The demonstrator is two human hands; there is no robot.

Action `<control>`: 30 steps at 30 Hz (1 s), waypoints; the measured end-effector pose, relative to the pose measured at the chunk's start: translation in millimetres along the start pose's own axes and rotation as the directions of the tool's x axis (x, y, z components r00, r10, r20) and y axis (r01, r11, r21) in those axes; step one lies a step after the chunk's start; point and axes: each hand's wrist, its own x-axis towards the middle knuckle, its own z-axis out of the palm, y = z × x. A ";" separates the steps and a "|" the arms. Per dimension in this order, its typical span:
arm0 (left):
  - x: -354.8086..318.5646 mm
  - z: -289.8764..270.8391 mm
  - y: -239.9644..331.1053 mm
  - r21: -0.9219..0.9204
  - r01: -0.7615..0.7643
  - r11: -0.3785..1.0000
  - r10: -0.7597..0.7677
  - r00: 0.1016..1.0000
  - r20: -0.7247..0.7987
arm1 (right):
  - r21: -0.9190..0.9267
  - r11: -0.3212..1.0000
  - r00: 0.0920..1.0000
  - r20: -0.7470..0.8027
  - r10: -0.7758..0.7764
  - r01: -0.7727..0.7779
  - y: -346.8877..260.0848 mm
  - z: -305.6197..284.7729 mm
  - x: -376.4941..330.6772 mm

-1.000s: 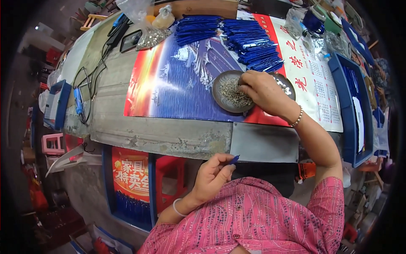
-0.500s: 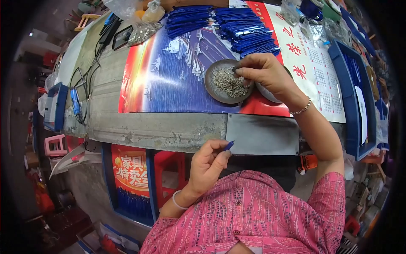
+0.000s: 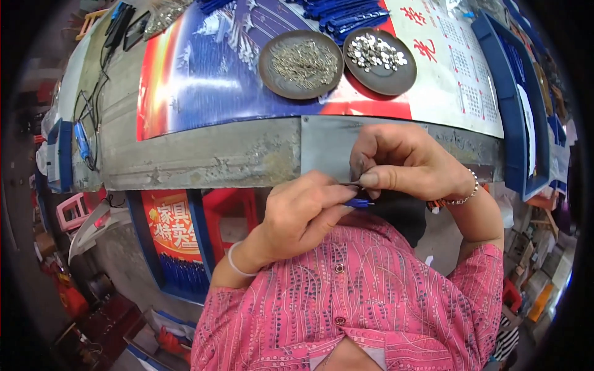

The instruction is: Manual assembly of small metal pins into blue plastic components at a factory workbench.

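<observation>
At the table's front edge both hands meet, fingertips almost touching. My left hand is closed around a slim blue plastic piece with a pointed tip, most of it hidden by the fingers. My right hand pinches thumb against fingers just above that tip; whatever it holds is too small and covered to name. Beyond the hands lies a round brown dish of thin silvery pins. Beside it, a second brown dish holds small shiny silver pieces.
Bundles of slim blue pieces lie at the back on a printed poster. A blue tray stands at the right. Cables run along the left. Below the edge are a blue crate and a red stool.
My right hand has come back from the pin dish to meet my left hand, uncovering the second dish. The view has shifted, so the table sits higher in the picture.
</observation>
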 end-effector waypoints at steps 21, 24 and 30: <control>10.2 1.5 -7.7 0.188 -0.422 0.887 0.406 0.906 0.123 | -0.003 1.000 0.966 0.257 0.026 -0.026 13.2 -12.3 -6.2; 9.5 1.2 -8.5 0.176 -0.398 0.900 0.380 0.916 0.127 | -0.096 0.995 0.957 0.289 0.000 0.029 11.7 -14.1 -2.6; 6.4 1.2 -9.2 0.096 -0.336 0.937 0.322 0.937 0.135 | -0.187 0.981 0.923 0.383 0.027 0.048 8.4 -14.1 1.8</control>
